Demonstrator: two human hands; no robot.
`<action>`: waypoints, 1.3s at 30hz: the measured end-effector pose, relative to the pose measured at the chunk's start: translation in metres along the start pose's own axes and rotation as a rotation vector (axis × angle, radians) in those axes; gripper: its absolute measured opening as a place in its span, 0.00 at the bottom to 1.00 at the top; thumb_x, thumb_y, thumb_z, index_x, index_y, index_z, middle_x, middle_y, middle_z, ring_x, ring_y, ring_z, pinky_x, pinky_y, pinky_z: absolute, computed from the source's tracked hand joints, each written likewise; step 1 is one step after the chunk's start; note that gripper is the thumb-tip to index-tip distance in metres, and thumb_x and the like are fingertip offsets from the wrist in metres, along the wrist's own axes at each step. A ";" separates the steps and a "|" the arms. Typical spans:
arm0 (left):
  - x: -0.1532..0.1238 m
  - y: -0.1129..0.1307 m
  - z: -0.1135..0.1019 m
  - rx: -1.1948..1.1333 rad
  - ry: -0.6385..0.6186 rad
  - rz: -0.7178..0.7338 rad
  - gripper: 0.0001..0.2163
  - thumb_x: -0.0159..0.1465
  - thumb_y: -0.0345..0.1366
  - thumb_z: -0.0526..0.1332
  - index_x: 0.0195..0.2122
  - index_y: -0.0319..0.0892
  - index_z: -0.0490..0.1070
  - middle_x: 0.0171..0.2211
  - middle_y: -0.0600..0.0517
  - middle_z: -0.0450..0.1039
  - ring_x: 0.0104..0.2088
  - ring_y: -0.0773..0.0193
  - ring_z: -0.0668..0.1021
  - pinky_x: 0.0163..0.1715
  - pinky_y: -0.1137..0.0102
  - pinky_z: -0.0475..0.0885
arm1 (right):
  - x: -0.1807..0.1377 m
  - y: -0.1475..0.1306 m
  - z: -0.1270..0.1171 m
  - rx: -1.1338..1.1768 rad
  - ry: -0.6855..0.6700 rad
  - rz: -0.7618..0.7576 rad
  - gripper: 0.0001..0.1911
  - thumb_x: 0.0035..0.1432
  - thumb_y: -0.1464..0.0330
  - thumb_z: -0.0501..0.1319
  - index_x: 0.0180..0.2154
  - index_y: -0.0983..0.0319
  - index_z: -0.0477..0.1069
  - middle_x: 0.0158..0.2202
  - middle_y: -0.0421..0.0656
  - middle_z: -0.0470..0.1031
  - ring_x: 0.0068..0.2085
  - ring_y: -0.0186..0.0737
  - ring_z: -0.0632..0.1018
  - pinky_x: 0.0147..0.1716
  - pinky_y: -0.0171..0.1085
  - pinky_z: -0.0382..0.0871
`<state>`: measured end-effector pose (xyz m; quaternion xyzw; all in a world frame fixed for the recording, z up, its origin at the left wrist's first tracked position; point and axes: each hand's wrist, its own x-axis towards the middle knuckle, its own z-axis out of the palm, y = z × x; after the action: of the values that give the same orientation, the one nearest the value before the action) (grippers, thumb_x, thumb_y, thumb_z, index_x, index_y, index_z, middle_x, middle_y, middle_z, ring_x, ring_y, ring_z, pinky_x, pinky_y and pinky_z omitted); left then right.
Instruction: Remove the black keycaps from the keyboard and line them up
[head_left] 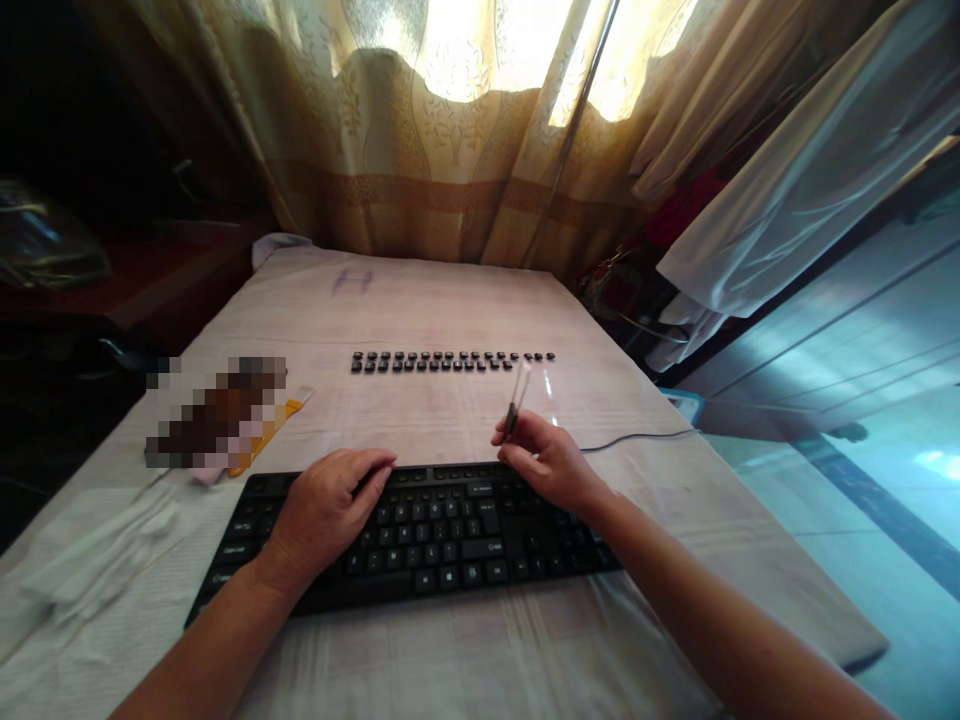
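Basically, the right hand [551, 462] had its fingers pinched on a slim tool [512, 418], pale end up. Left hand [326, 505] lay over the keyboard [431, 533], grip unclear. Keyboard sat on the counter [420, 415], two rows of keycaps [433, 366] beyond.

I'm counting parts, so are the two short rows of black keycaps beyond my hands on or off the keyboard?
Off: the keycaps lie on the tablecloth, with a strip of cloth showing between them and the keyboard.
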<state>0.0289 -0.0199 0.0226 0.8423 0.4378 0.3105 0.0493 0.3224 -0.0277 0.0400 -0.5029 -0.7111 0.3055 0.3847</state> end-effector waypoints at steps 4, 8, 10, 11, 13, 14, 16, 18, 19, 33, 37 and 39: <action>0.001 0.001 0.000 0.003 -0.012 -0.012 0.14 0.69 0.41 0.53 0.40 0.42 0.77 0.35 0.49 0.81 0.35 0.58 0.82 0.38 0.65 0.77 | -0.016 -0.005 0.008 0.476 0.136 0.242 0.08 0.54 0.66 0.61 0.36 0.59 0.67 0.34 0.41 0.77 0.29 0.35 0.78 0.28 0.35 0.73; 0.000 0.000 0.001 0.011 -0.005 -0.009 0.14 0.69 0.41 0.53 0.40 0.42 0.77 0.35 0.49 0.81 0.35 0.58 0.82 0.37 0.65 0.77 | -0.023 -0.011 0.014 0.554 0.196 0.337 0.09 0.50 0.64 0.64 0.33 0.61 0.71 0.31 0.41 0.76 0.29 0.35 0.77 0.29 0.36 0.74; 0.000 0.000 0.001 0.014 -0.005 -0.003 0.14 0.69 0.41 0.53 0.40 0.42 0.77 0.35 0.49 0.81 0.35 0.58 0.82 0.37 0.65 0.77 | -0.024 -0.013 0.013 0.530 0.204 0.358 0.10 0.49 0.63 0.64 0.33 0.61 0.72 0.29 0.40 0.75 0.28 0.35 0.76 0.30 0.36 0.73; 0.000 0.000 0.001 0.014 -0.007 0.000 0.14 0.69 0.41 0.53 0.40 0.42 0.77 0.35 0.49 0.81 0.35 0.58 0.82 0.37 0.65 0.77 | -0.025 -0.013 0.012 0.502 0.210 0.363 0.10 0.48 0.63 0.64 0.33 0.61 0.72 0.28 0.39 0.74 0.27 0.34 0.75 0.29 0.35 0.72; 0.000 0.001 0.000 0.012 -0.008 0.008 0.14 0.69 0.41 0.53 0.40 0.42 0.77 0.35 0.49 0.81 0.35 0.58 0.82 0.37 0.65 0.77 | -0.026 -0.015 0.009 0.417 0.210 0.362 0.10 0.48 0.64 0.64 0.33 0.61 0.72 0.26 0.37 0.72 0.25 0.33 0.72 0.26 0.34 0.68; 0.000 0.001 0.000 0.011 -0.008 0.011 0.14 0.69 0.41 0.53 0.40 0.42 0.76 0.35 0.49 0.81 0.35 0.58 0.82 0.37 0.65 0.77 | -0.027 -0.016 0.008 0.369 0.195 0.359 0.09 0.48 0.64 0.64 0.32 0.61 0.72 0.24 0.37 0.71 0.24 0.32 0.71 0.25 0.33 0.67; 0.001 0.002 0.000 0.011 -0.008 0.014 0.14 0.69 0.41 0.53 0.40 0.41 0.77 0.35 0.49 0.81 0.35 0.59 0.82 0.37 0.66 0.76 | -0.028 -0.018 0.007 0.311 0.147 0.355 0.08 0.48 0.65 0.64 0.32 0.61 0.72 0.23 0.36 0.70 0.23 0.31 0.69 0.24 0.32 0.64; 0.001 0.002 -0.001 0.012 -0.012 0.016 0.14 0.69 0.40 0.53 0.40 0.41 0.77 0.34 0.49 0.81 0.34 0.59 0.82 0.37 0.66 0.76 | -0.029 -0.019 0.008 0.311 0.100 0.359 0.08 0.49 0.65 0.63 0.32 0.61 0.72 0.23 0.36 0.69 0.23 0.31 0.69 0.23 0.32 0.63; 0.001 0.003 -0.001 0.012 -0.014 0.017 0.14 0.69 0.40 0.53 0.40 0.41 0.77 0.34 0.48 0.81 0.34 0.58 0.82 0.37 0.65 0.76 | -0.029 -0.019 0.009 0.319 0.091 0.360 0.08 0.50 0.65 0.63 0.32 0.61 0.71 0.22 0.36 0.69 0.23 0.31 0.68 0.23 0.32 0.62; 0.001 0.004 -0.001 -0.007 -0.057 -0.032 0.14 0.69 0.41 0.52 0.40 0.42 0.77 0.35 0.48 0.81 0.36 0.58 0.81 0.39 0.64 0.76 | -0.037 -0.006 0.022 0.082 0.128 0.309 0.10 0.52 0.61 0.66 0.33 0.60 0.71 0.24 0.38 0.75 0.23 0.34 0.74 0.23 0.32 0.66; 0.001 0.006 -0.003 -0.012 -0.070 -0.036 0.14 0.69 0.41 0.52 0.40 0.42 0.76 0.35 0.48 0.81 0.36 0.58 0.81 0.40 0.64 0.76 | -0.037 -0.006 0.020 -0.061 0.117 0.248 0.09 0.53 0.62 0.65 0.30 0.59 0.70 0.21 0.36 0.71 0.22 0.33 0.71 0.22 0.32 0.63; 0.002 0.007 -0.003 -0.018 -0.075 -0.039 0.14 0.69 0.41 0.52 0.40 0.43 0.76 0.35 0.49 0.81 0.36 0.58 0.81 0.39 0.64 0.76 | -0.036 -0.006 0.019 -0.104 0.102 0.228 0.09 0.53 0.62 0.65 0.29 0.59 0.70 0.20 0.36 0.71 0.22 0.33 0.70 0.22 0.32 0.63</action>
<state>0.0325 -0.0233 0.0282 0.8442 0.4493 0.2815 0.0795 0.3103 -0.0648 0.0265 -0.6146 -0.6436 0.2844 0.3565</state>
